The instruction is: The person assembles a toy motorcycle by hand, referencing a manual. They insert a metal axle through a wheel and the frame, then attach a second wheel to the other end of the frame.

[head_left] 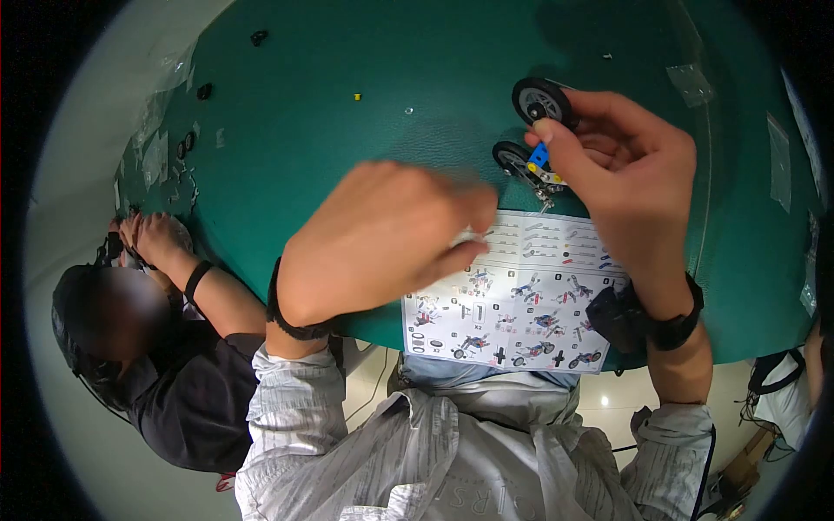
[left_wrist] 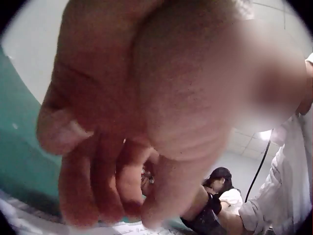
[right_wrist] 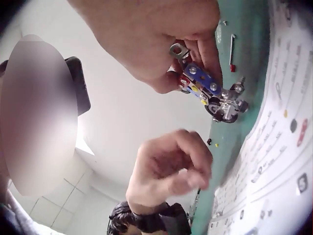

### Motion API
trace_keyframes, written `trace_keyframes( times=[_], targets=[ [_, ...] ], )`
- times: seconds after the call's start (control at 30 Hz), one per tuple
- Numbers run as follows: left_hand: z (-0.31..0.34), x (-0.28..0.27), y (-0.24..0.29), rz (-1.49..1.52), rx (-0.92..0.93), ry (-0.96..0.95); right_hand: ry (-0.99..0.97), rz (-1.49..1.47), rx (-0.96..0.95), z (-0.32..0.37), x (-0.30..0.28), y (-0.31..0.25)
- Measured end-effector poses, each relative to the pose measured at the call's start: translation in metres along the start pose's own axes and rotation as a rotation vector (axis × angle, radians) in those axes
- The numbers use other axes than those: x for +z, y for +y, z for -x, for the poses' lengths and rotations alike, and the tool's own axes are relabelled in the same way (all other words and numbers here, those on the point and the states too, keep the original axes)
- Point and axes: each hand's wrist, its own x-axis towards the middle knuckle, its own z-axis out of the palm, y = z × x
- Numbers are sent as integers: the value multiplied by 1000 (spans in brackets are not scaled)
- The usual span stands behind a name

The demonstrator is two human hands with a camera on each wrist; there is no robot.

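Observation:
My right hand (head_left: 630, 165) pinches a model motorcycle (head_left: 540, 156) by its upper part, thumb at one black-tyred wheel (head_left: 540, 102). A second wheel (head_left: 511, 158) shows lower on the model. Blue perforated strips (right_wrist: 203, 81), yellow bits and shiny bolts show on its frame in the right wrist view. My left hand (head_left: 382, 239) is a little blurred, over the left edge of the instruction sheet (head_left: 512, 286), apart from the model. Its fingers are bent, with thumb and index fingertip near each other; I cannot tell whether a small part sits between them.
A thin metal rod with a red end (right_wrist: 232, 54) lies past the right hand. On the green table (head_left: 295, 130) are a yellow piece (head_left: 357, 97), small black parts (head_left: 204, 91), loose wheels (head_left: 186, 144) and plastic bags (head_left: 691, 84). Another person (head_left: 174, 365) sits at the left.

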Motion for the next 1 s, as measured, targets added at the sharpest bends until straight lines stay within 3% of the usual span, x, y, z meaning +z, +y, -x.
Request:
trace_keyframes(
  times=[0.1,0.2,0.43,0.73,0.83,1.0],
  targets=[
    [-11,-1,3,75,-33,477,-30,135,-79,3,0,-4],
    [-21,7,3,27,10,691,-47,174,-118,4,1,-4],
    [-26,15,-8,-57,109,804,-102,254,-245,4,1,2],
    [-26,14,-15,-241,196,812,-131,241,-131,3,1,0],
    [-24,14,-15,-230,141,792,-213,-13,84,-2,-2,-4],
    [-25,16,-17,-179,98,740,-244,-168,173,-8,-8,11]
  ],
)
